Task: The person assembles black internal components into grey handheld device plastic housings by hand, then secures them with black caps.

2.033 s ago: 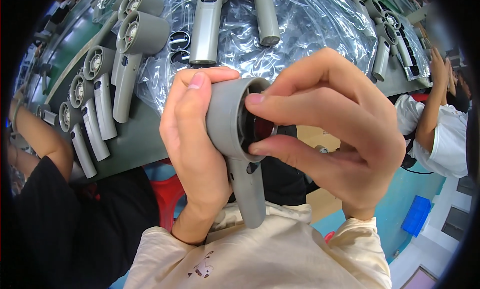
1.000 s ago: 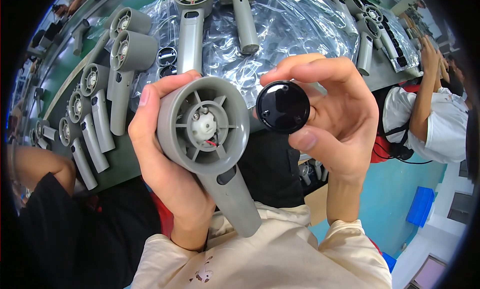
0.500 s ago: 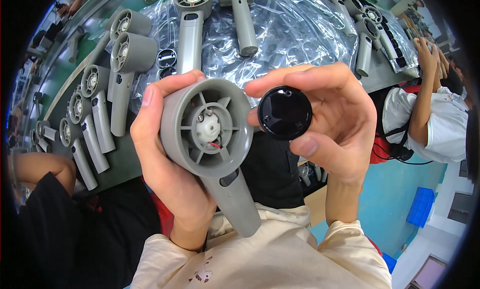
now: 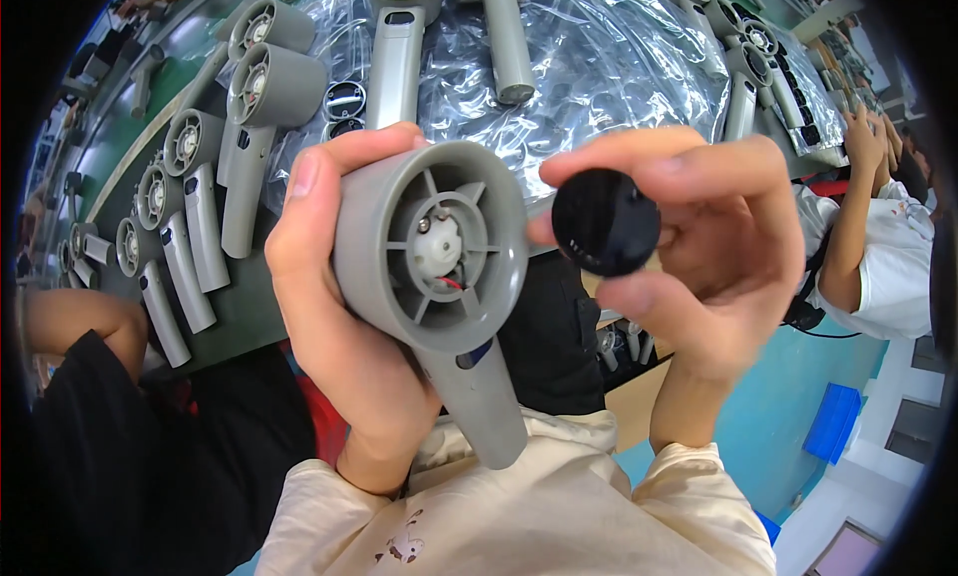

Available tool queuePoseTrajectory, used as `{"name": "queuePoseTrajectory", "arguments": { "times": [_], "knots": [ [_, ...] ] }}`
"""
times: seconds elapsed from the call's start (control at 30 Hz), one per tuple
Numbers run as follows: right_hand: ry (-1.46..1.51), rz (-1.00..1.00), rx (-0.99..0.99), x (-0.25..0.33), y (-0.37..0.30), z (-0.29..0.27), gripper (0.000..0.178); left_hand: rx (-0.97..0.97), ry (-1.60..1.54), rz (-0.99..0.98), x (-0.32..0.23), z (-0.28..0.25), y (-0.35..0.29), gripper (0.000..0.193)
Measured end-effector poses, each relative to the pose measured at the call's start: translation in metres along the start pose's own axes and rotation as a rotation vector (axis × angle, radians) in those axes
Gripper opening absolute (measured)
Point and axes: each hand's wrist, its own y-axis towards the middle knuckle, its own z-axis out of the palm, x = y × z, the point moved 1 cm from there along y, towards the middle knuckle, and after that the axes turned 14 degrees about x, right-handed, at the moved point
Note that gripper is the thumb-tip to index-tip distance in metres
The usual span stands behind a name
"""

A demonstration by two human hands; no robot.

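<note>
My left hand (image 4: 344,317) is wrapped round the head of a grey handheld fan (image 4: 357,262). The fan's round open end faces me, showing ribs, a white hub with small screws and a bit of red wire; its handle slants down toward my shirt. To the right, my right hand (image 4: 718,247) pinches a glossy black round cap (image 4: 606,222) between thumb and fingers. A gap separates the cap from the fan's rim. The right hand is slightly blurred.
Clear plastic bags (image 4: 579,67) cover the table beyond my hands. Several grey fans (image 4: 269,82) stand or lie at the left, and more at the far right. Small round caps (image 4: 344,99) rest beside the bags. A person in white (image 4: 878,247) sits at right; a blue crate (image 4: 832,421) is on the floor.
My right hand has moved right with the black cap, which is now tilted and farther from the fan. My left hand and the fan have shifted slightly right.
</note>
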Motion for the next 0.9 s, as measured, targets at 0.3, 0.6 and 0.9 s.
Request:
{"name": "queuePoseTrajectory", "arguments": {
  "times": [0.3, 0.6, 0.9],
  "knots": [
    [-0.459, -0.085, 0.173, 0.008, 0.005, 0.005, 0.057, 0.012, 0.265, 0.087, 0.002, -0.004, 0.003, 0.045],
    [-0.673, -0.085, 0.331, 0.015, 0.018, 0.006, 0.054, -0.035, 0.369, 0.093, 0.003, -0.009, 0.004, 0.044],
    [-0.471, 0.040, 0.114, 0.017, 0.021, 0.024, 0.052, -0.065, 0.402, 0.060, 0.004, -0.008, 0.002, 0.045]
  ]
}}
